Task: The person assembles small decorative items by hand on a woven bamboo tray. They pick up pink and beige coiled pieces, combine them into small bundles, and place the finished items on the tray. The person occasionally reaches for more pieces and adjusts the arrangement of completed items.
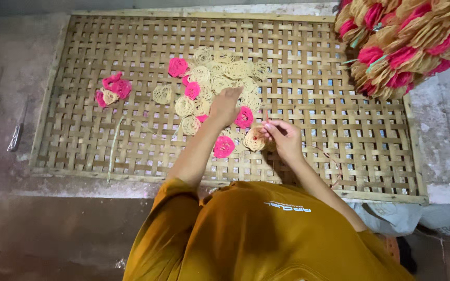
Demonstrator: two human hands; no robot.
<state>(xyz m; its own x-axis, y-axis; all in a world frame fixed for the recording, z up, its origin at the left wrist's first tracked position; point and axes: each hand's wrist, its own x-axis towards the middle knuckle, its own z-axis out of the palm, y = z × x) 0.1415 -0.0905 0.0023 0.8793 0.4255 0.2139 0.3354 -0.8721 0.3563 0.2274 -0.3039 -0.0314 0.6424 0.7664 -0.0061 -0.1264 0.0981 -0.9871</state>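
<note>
Woven bamboo tray (339, 156) is my working surface. Nearest me, my right hand (286, 138) pinches a tan noodle coil (254, 140) at its fingertips. Just beyond, my left hand (226, 104) rests flat and released among more coils, beside a pink coil (244, 117). I judge sorting is underway; lifting needs gentle fingers.
</note>
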